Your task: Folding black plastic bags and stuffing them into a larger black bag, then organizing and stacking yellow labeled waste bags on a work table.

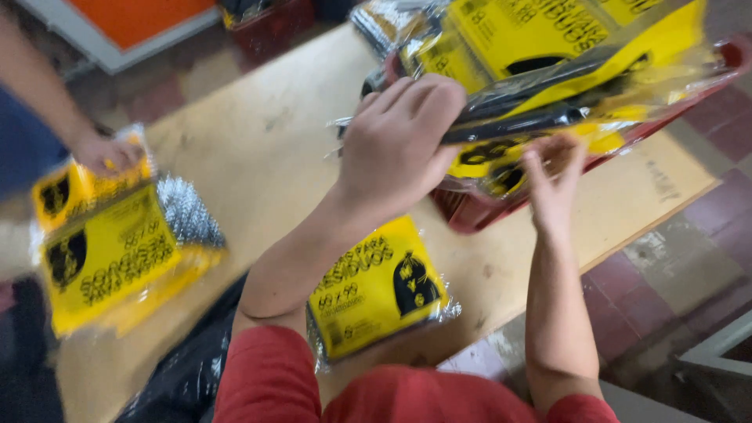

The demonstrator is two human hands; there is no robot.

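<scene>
Both bare forearms reach away from the red-sleeved body toward the far right of the wooden surface (258,149). The left hand (399,141) is raised with its back to the camera, fingers curled over the near edge of a clear-wrapped yellow package (548,102) with black bags inside, gripping it. The right hand (552,184) comes up from below the same package, fingers spread and bent against its underside; motion blur makes it unclear whether it actually clasps the wrap. That package sits at the top of a pile of like packages in a red crate (470,211) at the far right edge of the surface. A second flat yellow packet (376,290), with black print and a black bag drawing, lies on the surface just near the person, between the two arms. At the left, a stack of yellow packets (110,251) with a crinkled silvery edge rests on the surface, and another person's hand (106,153) rests on its far end. An orange panel (141,16) lies on the tiled floor beyond.
</scene>
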